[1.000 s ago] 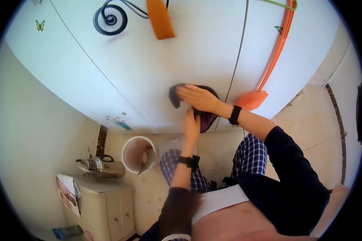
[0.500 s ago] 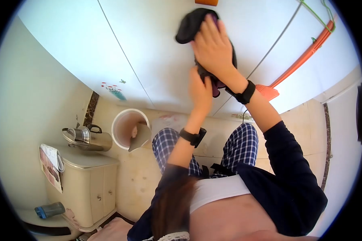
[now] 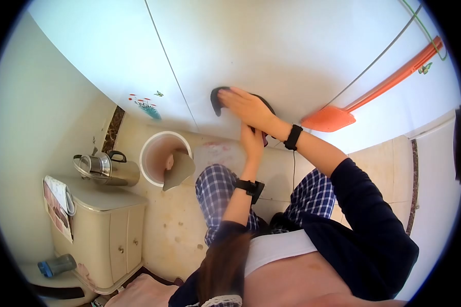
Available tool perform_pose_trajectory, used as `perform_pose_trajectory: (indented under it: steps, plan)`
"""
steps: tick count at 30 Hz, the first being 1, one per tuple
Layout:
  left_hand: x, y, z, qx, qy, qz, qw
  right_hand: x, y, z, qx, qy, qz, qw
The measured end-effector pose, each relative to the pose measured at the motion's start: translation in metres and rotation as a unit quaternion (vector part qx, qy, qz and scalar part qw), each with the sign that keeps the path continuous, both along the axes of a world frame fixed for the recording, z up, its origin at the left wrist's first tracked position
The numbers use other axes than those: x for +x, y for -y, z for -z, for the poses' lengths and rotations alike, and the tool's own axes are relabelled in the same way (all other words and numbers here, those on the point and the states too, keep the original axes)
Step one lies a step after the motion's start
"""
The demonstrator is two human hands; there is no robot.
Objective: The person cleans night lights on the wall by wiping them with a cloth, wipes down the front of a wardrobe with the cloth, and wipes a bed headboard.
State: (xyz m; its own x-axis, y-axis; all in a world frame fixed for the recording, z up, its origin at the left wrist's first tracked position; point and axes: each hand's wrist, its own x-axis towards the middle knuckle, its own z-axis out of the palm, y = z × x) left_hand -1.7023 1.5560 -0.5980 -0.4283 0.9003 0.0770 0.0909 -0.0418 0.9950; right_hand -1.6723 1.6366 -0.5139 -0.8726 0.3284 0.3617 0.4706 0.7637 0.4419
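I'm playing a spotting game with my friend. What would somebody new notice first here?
Probably the bright orange paddle, slanting across the white doors on the right. Next, near the middle, the right hand lies flat over a dark cloth, with the left hand just below. Then the round white bin on the floor.

The pale tiled floor (image 3: 164, 245) carries a white bucket (image 3: 145, 166) at left and, nearer, a cream cabinet (image 3: 98, 240) with printed papers (image 3: 59, 207) along its top's left edge.
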Motion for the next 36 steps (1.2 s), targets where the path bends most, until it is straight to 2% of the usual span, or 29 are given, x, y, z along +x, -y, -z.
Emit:
perform_pose_trajectory:
  steps: [2,4,7,8,12,14,17,19,22,26,29,31,33,35,36]
  plan:
    - [0.001,-0.006,0.0,0.046,-0.033,-0.002,0.998,0.006,-0.001,-0.015,-0.016,-0.048,0.026,0.998]
    - [0.002,-0.016,-0.036,0.097,-0.057,-0.022,0.993,0.013,-0.001,-0.05,0.011,-0.11,0.069,0.992]
    - [0.001,-0.028,-0.088,0.199,-0.078,0.011,0.977,0.011,0.019,-0.126,0.08,-0.161,0.131,0.975]
    - [0.004,-0.034,-0.081,0.18,-0.095,0.006,0.979,0.009,0.02,-0.129,0.08,-0.125,0.14,0.979]
    - [0.01,-0.025,-0.044,0.109,-0.106,-0.002,0.988,0.006,0.008,-0.074,0.07,0.011,0.077,0.995]
    - [0.006,-0.019,-0.027,0.063,-0.114,0.016,0.991,0.014,0.014,-0.037,0.043,0.024,0.067,0.997]
    - [0.004,-0.021,-0.015,0.029,-0.152,0.036,0.987,0.019,0.015,-0.033,-0.006,-0.011,0.057,0.998]
    - [0.007,-0.026,-0.001,0.013,-0.075,0.063,0.995,0.018,0.018,-0.052,-0.043,-0.055,0.059,0.996]
    - [0.013,-0.035,-0.008,0.044,-0.05,0.039,0.997,0.01,0.028,-0.1,0.028,-0.05,0.1,0.993]
    - [0.011,-0.027,-0.019,0.054,-0.113,-0.001,0.992,0.001,0.02,-0.083,0.066,-0.045,0.103,0.991]
    - [-0.004,-0.02,-0.037,-0.108,-0.068,0.126,0.984,0.013,0.025,-0.064,0.014,-0.087,0.079,0.993]
    - [-0.003,-0.031,-0.001,-0.031,-0.099,0.119,0.987,0.042,0.034,-0.041,-0.04,-0.118,0.069,0.99]
    - [0.0,-0.027,-0.001,0.022,-0.151,0.083,0.985,0.08,0.047,-0.033,-0.024,-0.092,0.087,0.992]
    - [0.006,-0.001,-0.037,0.041,-0.22,0.031,0.974,0.118,0.065,-0.032,-0.016,-0.093,0.124,0.988]
    - [0.012,0.003,-0.042,0.07,-0.178,0.037,0.981,0.136,0.074,-0.032,-0.017,-0.106,0.15,0.983]
